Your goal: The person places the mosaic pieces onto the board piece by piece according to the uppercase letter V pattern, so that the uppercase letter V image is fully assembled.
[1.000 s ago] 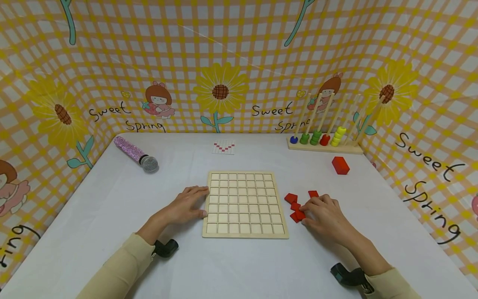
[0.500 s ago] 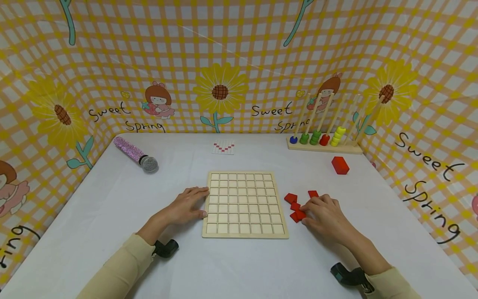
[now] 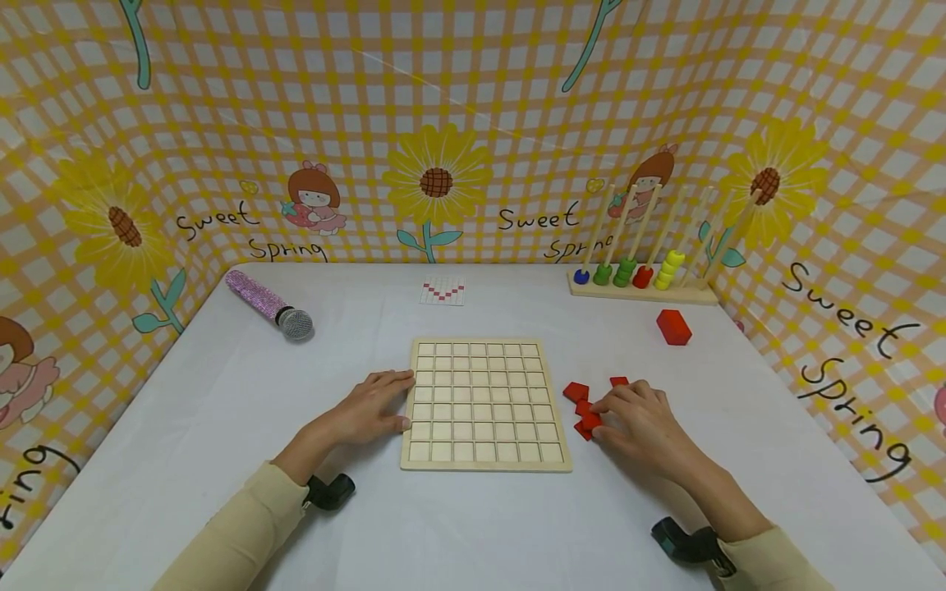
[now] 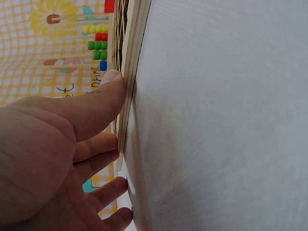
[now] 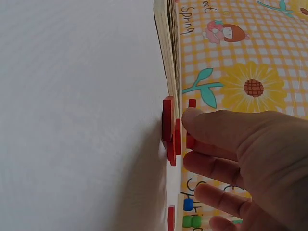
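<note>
A square wooden grid board (image 3: 484,402) lies flat on the white-covered table, its cells bare. My left hand (image 3: 362,410) rests beside it, fingers extended; in the left wrist view the thumb and fingertips touch the board's left edge. To the right of the board, my right hand (image 3: 643,423) pinches a red square tile (image 5: 191,142) between thumb and fingers; the thumb covers part of it in the right wrist view. Several loose red tiles (image 3: 576,392) lie around the fingertips, some overlapping. Another red tile (image 3: 618,381) sits just beyond the knuckles, partly hidden.
A glittery microphone (image 3: 269,305) lies at the back left. Beyond the board is a small pattern card (image 3: 443,290) with red squares. At the back right stands a wooden bead rack (image 3: 643,291), with a red block (image 3: 673,327) in front of it. Patterned cloth walls enclose the table.
My right hand has shifted slightly left and up, and the red tile at its fingertips has moved with it over the others. My left hand and the board have stayed put.
</note>
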A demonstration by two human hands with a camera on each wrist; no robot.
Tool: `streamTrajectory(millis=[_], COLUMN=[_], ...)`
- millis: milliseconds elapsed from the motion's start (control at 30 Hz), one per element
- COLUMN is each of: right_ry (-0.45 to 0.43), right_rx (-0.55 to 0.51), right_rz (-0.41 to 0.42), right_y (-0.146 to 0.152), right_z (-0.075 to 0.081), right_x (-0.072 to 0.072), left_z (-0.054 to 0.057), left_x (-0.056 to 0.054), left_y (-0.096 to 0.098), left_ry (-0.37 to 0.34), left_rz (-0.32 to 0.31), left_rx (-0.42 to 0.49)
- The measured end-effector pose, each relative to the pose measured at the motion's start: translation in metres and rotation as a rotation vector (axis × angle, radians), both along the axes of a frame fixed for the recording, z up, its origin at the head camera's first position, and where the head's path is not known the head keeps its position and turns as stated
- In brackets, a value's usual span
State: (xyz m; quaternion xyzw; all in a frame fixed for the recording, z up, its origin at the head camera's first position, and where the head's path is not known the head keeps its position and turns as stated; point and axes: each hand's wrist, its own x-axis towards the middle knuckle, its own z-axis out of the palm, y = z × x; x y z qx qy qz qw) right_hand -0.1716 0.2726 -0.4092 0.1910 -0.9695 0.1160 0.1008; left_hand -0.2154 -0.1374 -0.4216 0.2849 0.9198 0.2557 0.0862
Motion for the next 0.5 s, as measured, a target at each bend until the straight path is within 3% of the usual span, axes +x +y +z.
streamTrajectory(millis=[500], right_ry=[-0.016], right_rx=[-0.017], right_rz=[0.014], right_y=[-0.023], right_z=[0.004], right_x=[-0.004], left_z=[-0.003], left_x=[-0.001], left_y=[0.000], left_ry=[0.011], left_rz=[-0.020], left_rx=[0.010])
